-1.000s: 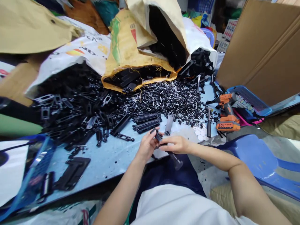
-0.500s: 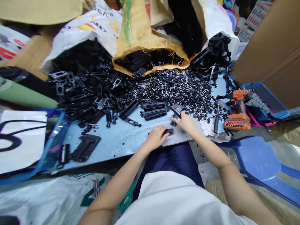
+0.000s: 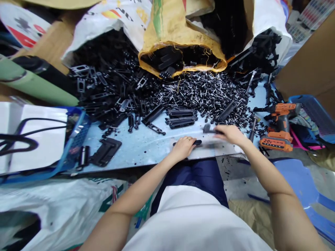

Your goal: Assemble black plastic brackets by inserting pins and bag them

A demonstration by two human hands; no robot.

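Observation:
My left hand (image 3: 184, 147) is closed on a slim black plastic part (image 3: 198, 142) with a rounded end, held down on a pale board at the table's front edge. My fingers cover most of the part. To its right, my right hand (image 3: 231, 134) is closed and blurred by motion. A dark piece (image 3: 207, 128) sticks out leftward from its fingers, too smeared to name. Behind my hands, several long black plastic bars (image 3: 181, 118) lie side by side. Another black bar (image 3: 227, 111) rests on a heap of black-headed pins (image 3: 201, 90).
Black plastic links (image 3: 104, 94) spill from sacks at the back left. A yellow sack (image 3: 180, 31) stands behind the pins. On the right lie a hammer (image 3: 253, 127) and an orange cordless drill (image 3: 280, 129). A blue basket (image 3: 78, 139) stands left, a blue chair (image 3: 300, 184) lower right.
My right hand has moved right. The black bar that was in its fingers is gone from them, and a black bar now lies on the pins. My left hand stays on its part. The view has shifted.

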